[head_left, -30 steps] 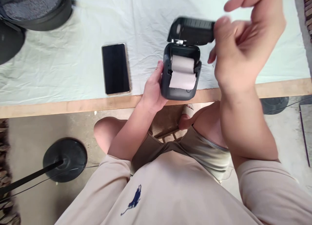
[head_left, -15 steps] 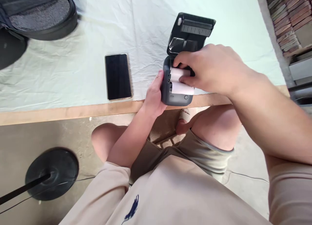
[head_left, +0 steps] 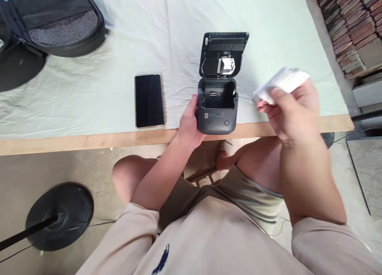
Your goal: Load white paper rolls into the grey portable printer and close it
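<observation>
A dark grey portable label printer [head_left: 217, 122] is at the table's front edge, its lid [head_left: 223, 54] flipped up and its paper bay bare inside. My left hand [head_left: 191, 124] grips the printer's left side, thumb along the edge and the other fingers hidden beneath. To the right, over the cloth, my right hand [head_left: 294, 108] is closed on a white paper roll [head_left: 280, 84], slightly blurred by motion. Hand and roll are apart from the printer. A smartphone [head_left: 149, 101] with a dark screen lies left of the printer.
A pale cloth [head_left: 119, 36] covers the table, with a wooden edge [head_left: 74, 144] along the front. An open black case [head_left: 65, 40] lies at the far left. On the floor stands a round black base with a pole [head_left: 59, 215]. Stacked bricks [head_left: 352, 24] are at the right.
My right hand has lifted the paper roll out of the printer and carried it to the right. The left hand still holds the printer, whose bay is now exposed.
</observation>
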Action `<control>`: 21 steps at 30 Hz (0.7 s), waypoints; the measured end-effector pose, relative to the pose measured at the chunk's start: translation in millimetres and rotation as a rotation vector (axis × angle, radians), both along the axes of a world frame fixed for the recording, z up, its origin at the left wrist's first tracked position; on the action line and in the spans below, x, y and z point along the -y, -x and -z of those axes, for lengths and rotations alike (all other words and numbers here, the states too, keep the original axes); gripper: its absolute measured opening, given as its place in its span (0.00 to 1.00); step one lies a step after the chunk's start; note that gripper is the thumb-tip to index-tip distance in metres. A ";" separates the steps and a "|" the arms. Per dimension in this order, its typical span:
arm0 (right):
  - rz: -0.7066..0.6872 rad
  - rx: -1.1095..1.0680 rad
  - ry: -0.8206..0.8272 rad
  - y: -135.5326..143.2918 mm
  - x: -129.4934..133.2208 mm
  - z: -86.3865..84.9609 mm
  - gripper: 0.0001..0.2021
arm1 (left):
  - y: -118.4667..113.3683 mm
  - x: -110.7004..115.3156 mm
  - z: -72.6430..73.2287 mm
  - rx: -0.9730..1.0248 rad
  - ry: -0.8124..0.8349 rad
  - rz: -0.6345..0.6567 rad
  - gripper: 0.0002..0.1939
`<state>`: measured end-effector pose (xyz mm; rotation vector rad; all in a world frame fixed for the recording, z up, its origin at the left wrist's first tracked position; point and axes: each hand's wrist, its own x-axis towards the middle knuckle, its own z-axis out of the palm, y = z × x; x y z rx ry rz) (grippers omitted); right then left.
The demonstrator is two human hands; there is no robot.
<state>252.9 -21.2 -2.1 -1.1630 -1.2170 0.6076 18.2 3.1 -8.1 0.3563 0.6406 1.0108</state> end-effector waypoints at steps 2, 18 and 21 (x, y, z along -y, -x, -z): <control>-0.038 0.165 -0.016 3.4 -4.1 16.2 0.22 | -0.6 -0.4 -0.8 0.002 -0.020 -0.007 0.10; 0.272 0.683 0.007 4.3 23.1 -9.5 0.19 | -2.8 0.1 -23.3 0.000 0.110 -0.067 0.23; 0.417 0.774 0.070 -18.7 19.9 -4.7 0.22 | -4.1 -1.3 -20.0 0.013 0.094 -0.090 0.23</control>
